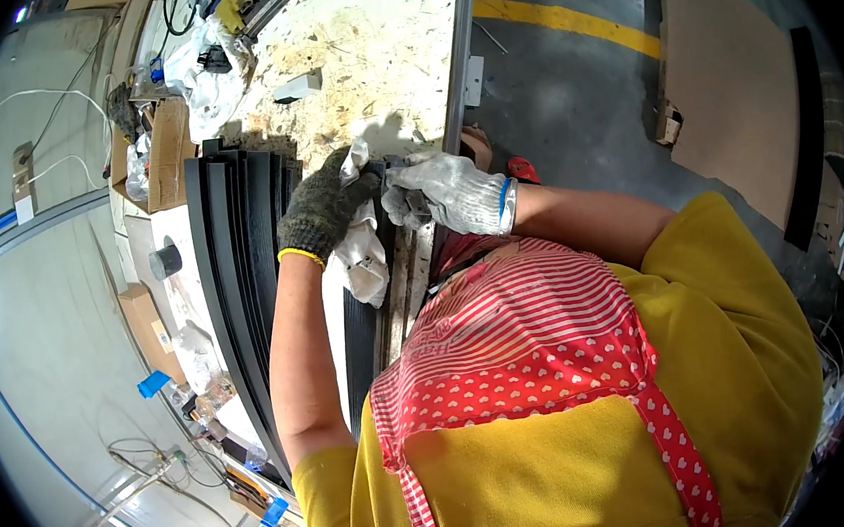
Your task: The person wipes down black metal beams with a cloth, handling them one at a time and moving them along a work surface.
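Observation:
My left hand (321, 212), in a dark grey knit glove with a yellow cuff, is closed on a crumpled white cloth (362, 258). Parts of the cloth stick out above and below its fingers. Close beside it, my right hand (461, 193) wears a pale, soiled glove. Its fingers are curled at the upper end of a black strip (361, 343) near the bench edge; what they grip is hidden. Several long black strips (232, 239) lie side by side left of my left hand.
The worn, pale workbench (375, 39) carries a small grey-white block (299, 87). A cardboard box (168, 150) and white plastic bag (209, 77) lie on the left. Right of the bench runs grey floor with a yellow line (571, 19), and a large brown board (736, 90) stands beyond.

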Available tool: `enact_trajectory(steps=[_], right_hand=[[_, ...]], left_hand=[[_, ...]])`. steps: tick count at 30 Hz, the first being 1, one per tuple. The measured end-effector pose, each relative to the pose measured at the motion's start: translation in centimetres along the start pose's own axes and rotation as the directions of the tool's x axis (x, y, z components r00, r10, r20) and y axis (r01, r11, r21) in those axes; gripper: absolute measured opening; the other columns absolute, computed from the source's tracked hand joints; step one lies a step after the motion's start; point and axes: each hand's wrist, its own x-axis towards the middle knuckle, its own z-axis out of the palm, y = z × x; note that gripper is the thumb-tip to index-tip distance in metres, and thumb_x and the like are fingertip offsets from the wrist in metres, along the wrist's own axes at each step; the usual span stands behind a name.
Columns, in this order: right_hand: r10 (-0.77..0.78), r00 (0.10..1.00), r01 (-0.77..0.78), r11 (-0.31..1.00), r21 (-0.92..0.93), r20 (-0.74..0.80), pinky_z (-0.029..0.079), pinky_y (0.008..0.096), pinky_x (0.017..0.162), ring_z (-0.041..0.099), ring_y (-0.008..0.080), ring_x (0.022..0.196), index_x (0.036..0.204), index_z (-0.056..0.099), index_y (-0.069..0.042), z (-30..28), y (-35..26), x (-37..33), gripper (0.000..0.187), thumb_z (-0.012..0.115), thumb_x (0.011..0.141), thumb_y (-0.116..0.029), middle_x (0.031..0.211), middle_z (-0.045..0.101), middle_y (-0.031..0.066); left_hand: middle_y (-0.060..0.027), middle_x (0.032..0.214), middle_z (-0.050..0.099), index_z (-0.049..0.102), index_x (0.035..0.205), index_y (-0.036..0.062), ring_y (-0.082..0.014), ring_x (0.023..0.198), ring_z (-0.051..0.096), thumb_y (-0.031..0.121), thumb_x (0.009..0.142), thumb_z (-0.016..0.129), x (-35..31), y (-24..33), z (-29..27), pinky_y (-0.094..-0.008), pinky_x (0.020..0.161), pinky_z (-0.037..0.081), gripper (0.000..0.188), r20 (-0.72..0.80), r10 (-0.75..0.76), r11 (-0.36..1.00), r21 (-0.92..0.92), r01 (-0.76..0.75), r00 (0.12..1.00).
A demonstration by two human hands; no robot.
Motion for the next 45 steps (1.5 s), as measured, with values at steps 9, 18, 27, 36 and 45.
enact_trajectory(steps=[9, 18, 27, 36, 45], right_hand=[[0.163, 0.986, -0.155, 0.808, 0.569, 0.037, 0.053, 0.0285, 0.06, 0.065, 0.0176, 0.071, 0.107, 0.058, -0.003, -2.0, -3.5, 2.7, 0.026, 0.053, 0.101, -0.028, 0.084, 0.068, 0.0094], [0.541, 0.822, -0.44, 0.803, 0.403, -0.179, 0.052, 0.0327, 0.052, 0.062, 0.0188, 0.058, 0.106, 0.056, -0.001, 0.6, -2.3, 0.1, 0.017, 0.056, 0.1, -0.017, 0.079, 0.068, 0.0127], [0.341, 0.925, -0.325, 0.939, 0.112, -0.169, 0.051, 0.0281, 0.05, 0.062, 0.018, 0.058, 0.11, 0.053, -0.001, 0.6, -0.7, 0.9, 0.015, 0.053, 0.099, -0.011, 0.08, 0.067, 0.0099], [0.54, 0.798, -0.499, 0.841, 0.21, -0.267, 0.05, 0.0282, 0.043, 0.064, 0.0179, 0.054, 0.108, 0.051, 0.002, -1.0, -3.9, 2.0, 0.019, 0.05, 0.1, -0.015, 0.079, 0.069, 0.0132], [0.628, 0.753, -0.605, 0.778, 0.169, -0.197, 0.049, 0.0257, 0.045, 0.063, 0.0148, 0.054, 0.108, 0.052, 0.003, 0.0, -3.5, 2.0, 0.02, 0.052, 0.099, -0.015, 0.076, 0.068, 0.011]], left_hand=[[-0.025, 0.121, 0.064, 0.047, 0.142, 0.0102, -0.0404, 0.115, 0.06, 0.049, 0.087, 0.067, -0.4, 0.5, -0.3, -0.0447, 0.097, 0.047, 0.07, 0.068, -0.034, 0.999, -0.019, 0.035, 0.997], [-0.0254, 0.124, 0.063, 0.046, 0.143, 0.0107, -0.0399, 0.118, 0.059, 0.049, 0.086, 0.068, -0.1, 0.5, -0.4, -0.0448, 0.099, 0.047, 0.072, 0.053, -0.022, 0.999, -0.032, 0.023, 0.998], [-0.0282, 0.116, 0.065, 0.046, 0.142, 0.0057, -0.0399, 0.111, 0.062, 0.046, 0.084, 0.071, 0.1, -0.2, 0.1, -0.0435, 0.093, 0.048, 0.074, -0.01, 0.002, 1.0, -0.025, -0.003, 1.0], [-0.0241, 0.123, 0.063, 0.047, 0.142, 0.0101, -0.0401, 0.116, 0.06, 0.048, 0.087, 0.067, 0.0, 0.7, -0.3, -0.0447, 0.097, 0.048, 0.07, 0.046, -0.043, 0.999, -0.001, 0.043, 0.998], [-0.0281, 0.121, 0.063, 0.047, 0.14, 0.0004, -0.0405, 0.116, 0.06, 0.051, 0.082, 0.072, 0.2, 0.1, -0.1, -0.044, 0.097, 0.047, 0.081, 0.011, -0.032, 0.999, 0.005, 0.032, 0.999]])
